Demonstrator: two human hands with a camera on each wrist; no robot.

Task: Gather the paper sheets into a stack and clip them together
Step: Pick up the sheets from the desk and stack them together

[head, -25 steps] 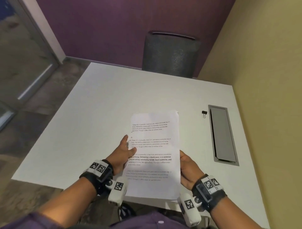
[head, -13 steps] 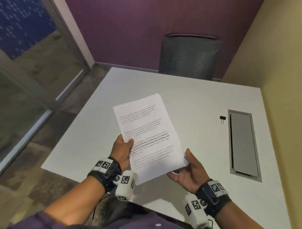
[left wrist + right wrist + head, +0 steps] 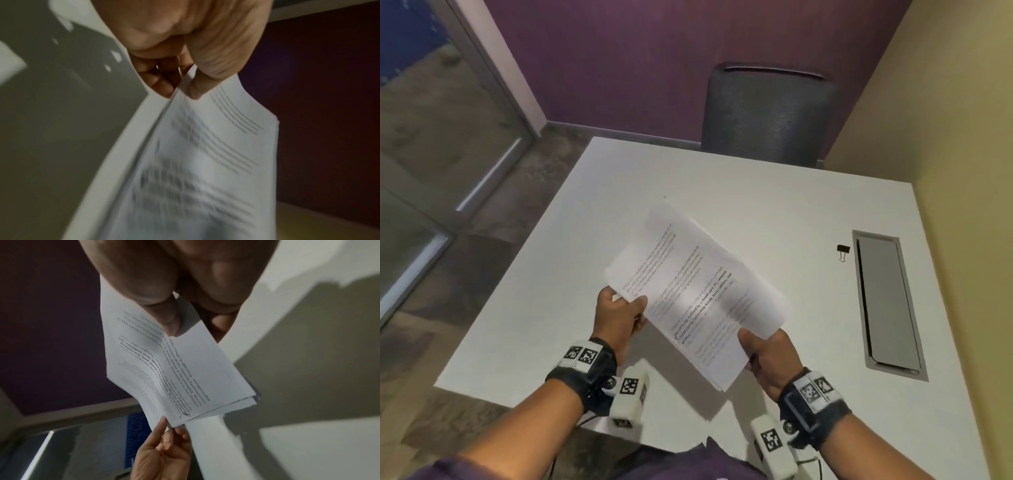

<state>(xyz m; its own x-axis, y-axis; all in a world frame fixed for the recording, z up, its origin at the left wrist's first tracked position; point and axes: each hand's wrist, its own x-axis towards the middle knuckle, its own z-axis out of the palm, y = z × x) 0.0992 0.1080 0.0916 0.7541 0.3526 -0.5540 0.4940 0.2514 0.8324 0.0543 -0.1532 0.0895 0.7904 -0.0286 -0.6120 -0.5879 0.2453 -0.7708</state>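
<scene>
Your left hand (image 3: 619, 317) pinches one corner of the paper sheets (image 3: 698, 291) and your right hand (image 3: 768, 354) pinches the opposite corner, holding the stack tilted above the desk (image 3: 774, 205). The binder clip (image 3: 843, 252) lies well apart, just beside the grey cable hatch (image 3: 887, 301).

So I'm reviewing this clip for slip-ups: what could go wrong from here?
The paper stack is held in the air only by corner pinches of the left hand and right hand; its edges are uneven, so sheets could slide. Fetching the binder clip frees one hand, risking sag.
</scene>
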